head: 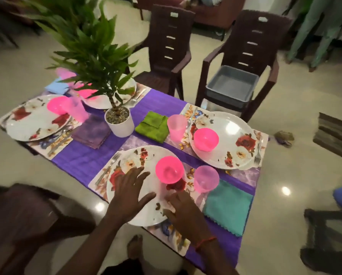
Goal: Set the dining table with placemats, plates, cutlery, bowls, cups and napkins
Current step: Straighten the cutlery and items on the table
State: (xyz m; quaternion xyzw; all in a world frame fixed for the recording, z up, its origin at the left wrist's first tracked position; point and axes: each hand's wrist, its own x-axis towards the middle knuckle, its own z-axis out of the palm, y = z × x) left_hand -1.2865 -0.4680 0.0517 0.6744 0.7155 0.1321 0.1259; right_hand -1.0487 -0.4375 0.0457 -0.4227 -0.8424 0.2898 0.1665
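Both lie on the near plate (154, 186), holding nothing: left hand (130, 192) flat and spread, right hand (183, 211) loose at its rim, blurred. Plant (90, 48) leaves hide much of the far plate (95, 103).

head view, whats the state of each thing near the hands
left hand: open, flat on near plate
right hand: open, fingers touching near plate
near bowl: upright, empty, on near plate
near cup: upright, empty, beside near plate
teal napkin: folded, lying flat
grey tub: empty, on chair
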